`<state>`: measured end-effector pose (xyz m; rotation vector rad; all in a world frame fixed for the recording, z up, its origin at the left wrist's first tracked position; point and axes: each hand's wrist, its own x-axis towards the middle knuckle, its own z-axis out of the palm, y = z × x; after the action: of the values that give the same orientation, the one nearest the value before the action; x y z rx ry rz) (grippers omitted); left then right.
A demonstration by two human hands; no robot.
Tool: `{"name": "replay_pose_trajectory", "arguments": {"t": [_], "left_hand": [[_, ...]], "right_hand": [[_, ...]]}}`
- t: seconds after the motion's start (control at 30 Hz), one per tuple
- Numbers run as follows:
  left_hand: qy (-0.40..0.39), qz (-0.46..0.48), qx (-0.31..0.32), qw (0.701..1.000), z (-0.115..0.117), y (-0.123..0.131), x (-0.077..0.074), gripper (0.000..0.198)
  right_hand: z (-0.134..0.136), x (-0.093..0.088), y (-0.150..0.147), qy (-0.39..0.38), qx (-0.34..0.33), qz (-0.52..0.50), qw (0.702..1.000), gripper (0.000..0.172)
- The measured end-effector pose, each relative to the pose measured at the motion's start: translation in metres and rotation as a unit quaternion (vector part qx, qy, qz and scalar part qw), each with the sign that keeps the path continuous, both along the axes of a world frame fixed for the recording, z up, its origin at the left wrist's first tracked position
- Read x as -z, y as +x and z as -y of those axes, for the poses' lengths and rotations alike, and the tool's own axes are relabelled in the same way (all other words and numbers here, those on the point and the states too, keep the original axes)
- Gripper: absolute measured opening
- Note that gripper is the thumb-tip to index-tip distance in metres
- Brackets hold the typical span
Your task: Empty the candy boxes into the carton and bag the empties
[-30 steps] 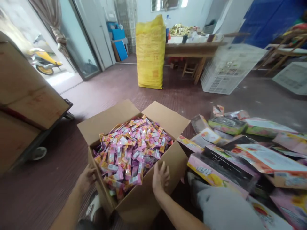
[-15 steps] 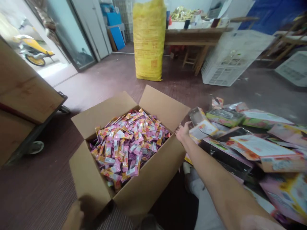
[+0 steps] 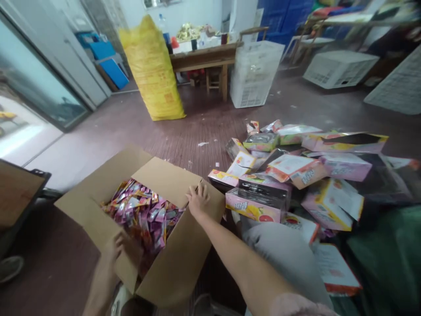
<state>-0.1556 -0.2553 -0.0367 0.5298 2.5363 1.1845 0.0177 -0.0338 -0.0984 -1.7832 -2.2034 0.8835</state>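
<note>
An open cardboard carton [image 3: 177, 259] stands on the floor in front of me, holding a heap of small pink, purple and orange sachets [image 3: 141, 210]. My left hand [image 3: 110, 254] has its bent fingers on the near left flap [image 3: 126, 267], which leans inward over the sachets; motion blurs it somewhat. At the carton's right side, my right hand [image 3: 199, 199] curls its fingers over the cardboard where the far flap [image 3: 167, 177] meets the right flap. The far flap slopes in over part of the heap.
Torn, emptied printed boxes [image 3: 256, 204] lie piled right of the carton, beside my grey-clad knee [image 3: 279, 245]. Beyond stand a full yellow sack [image 3: 154, 74], a wooden table [image 3: 204, 57] and white plastic crates [image 3: 253, 79]. A loaded trolley [image 3: 19, 193] is at left.
My view has swung right. The near left and far flaps have tipped inward, covering more of the sachets. My left hand has come up onto its flap; my right hand remains at the carton's right side.
</note>
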Motion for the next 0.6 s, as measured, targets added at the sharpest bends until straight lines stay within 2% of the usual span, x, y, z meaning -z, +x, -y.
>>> {"name": "replay_pose_trajectory", "arguments": {"t": [0.07,0.13,0.23,0.33,0.43,0.5,0.6], "left_hand": [[-0.03,-0.057,0.117,0.991,-0.042,0.018,0.002,0.058],[-0.096,-0.144,0.219,0.96,-0.079,0.036,0.007,0.064],[-0.186,-0.221,0.285,0.914,-0.115,0.051,0.023,0.062],[-0.228,-0.253,0.289,0.895,-0.128,0.052,0.045,0.057],[-0.246,-0.278,0.297,0.88,-0.126,0.049,0.06,0.053],[-0.246,-0.278,0.31,0.875,-0.124,0.049,0.064,0.053],[-0.244,-0.264,0.322,0.876,-0.125,0.05,0.064,0.055]], "right_hand": [[0.007,-0.001,0.002,-0.023,0.038,-0.007,0.999,0.052],[0.011,-0.003,0.007,-0.048,0.058,-0.027,0.997,0.061],[0.02,-0.002,0.02,-0.076,0.071,-0.057,0.993,0.065],[0.035,0.01,0.039,-0.124,0.159,-0.045,0.979,0.08],[0.05,0.024,0.061,-0.241,0.255,-0.038,0.936,0.095],[0.056,0.029,0.075,-0.292,0.269,-0.049,0.916,0.09],[0.061,0.024,0.094,-0.287,0.27,-0.06,0.917,0.072]]}}
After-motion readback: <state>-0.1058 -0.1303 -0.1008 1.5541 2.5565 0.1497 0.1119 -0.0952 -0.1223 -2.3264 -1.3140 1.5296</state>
